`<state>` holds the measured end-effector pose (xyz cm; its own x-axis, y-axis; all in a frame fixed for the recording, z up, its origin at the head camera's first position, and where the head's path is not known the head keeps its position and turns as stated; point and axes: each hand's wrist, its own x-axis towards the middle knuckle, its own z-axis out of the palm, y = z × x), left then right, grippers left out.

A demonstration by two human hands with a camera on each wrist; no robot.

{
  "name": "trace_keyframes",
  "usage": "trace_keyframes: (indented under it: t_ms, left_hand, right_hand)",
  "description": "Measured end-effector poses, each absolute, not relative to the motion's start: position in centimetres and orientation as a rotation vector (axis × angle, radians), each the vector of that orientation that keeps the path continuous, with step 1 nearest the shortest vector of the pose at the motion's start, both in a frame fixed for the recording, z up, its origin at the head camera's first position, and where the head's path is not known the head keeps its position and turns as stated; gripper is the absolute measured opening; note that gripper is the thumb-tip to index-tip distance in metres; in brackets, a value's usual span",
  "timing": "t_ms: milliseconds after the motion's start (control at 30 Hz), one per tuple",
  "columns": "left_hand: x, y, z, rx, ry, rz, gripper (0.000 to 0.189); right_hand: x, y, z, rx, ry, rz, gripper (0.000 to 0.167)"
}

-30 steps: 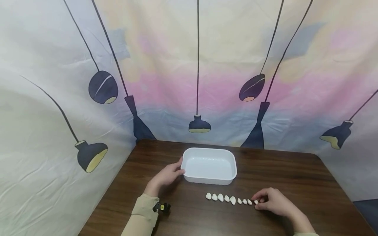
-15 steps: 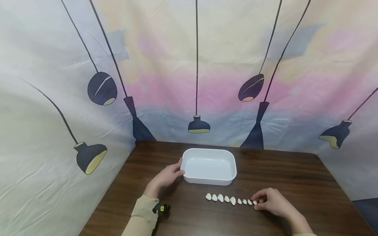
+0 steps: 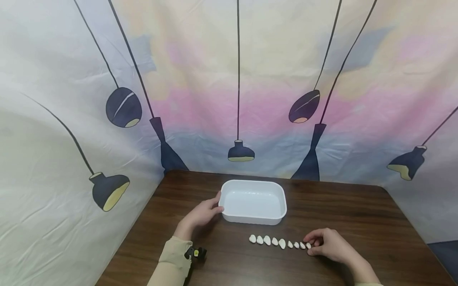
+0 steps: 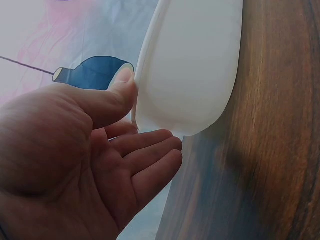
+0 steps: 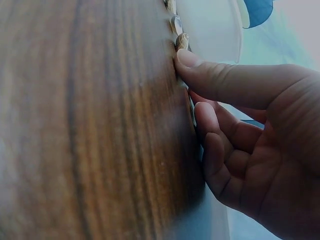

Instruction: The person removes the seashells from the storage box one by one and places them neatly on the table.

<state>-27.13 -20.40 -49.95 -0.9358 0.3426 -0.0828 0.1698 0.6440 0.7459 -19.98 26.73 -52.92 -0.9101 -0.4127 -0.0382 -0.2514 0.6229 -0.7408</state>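
A white rectangular dish (image 3: 254,219) stands on the table. My left hand (image 3: 202,213) holds its left end, the thumb at the rim and the other fingers against the end wall, as the left wrist view (image 4: 100,145) shows of that hand. In front of the dish runs a row of several small white shells (image 3: 267,240), larger ones at the left. At the row's right end, my right hand (image 3: 330,244) pinches the last small shell (image 3: 309,246) between thumb and index finger, down at the table. In the right wrist view the thumb hides most of that shell, beside a ribbed neighbouring shell (image 5: 183,41).
The dark wooden table (image 3: 229,266) has rounded far corners. A cloth backdrop (image 3: 200,99) printed with hanging lamps rises behind it and along its sides. A small black device (image 3: 195,252) is strapped to the left wrist.
My right hand has shifted the last shell slightly left, close against its neighbour, and still holds it there. The left hand and the dish have stayed in place.
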Motion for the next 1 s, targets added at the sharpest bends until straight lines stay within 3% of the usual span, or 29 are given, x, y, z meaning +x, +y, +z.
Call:
trace_keyframes:
  t_ms: [1000]
  left_hand:
    - [-26.94, -20.66, -50.06, 0.42, 2.659, 1.16, 0.067]
  right_hand:
    - [-20.04, 26.88, -53.22, -0.63, 2.622, -1.156, 0.019]
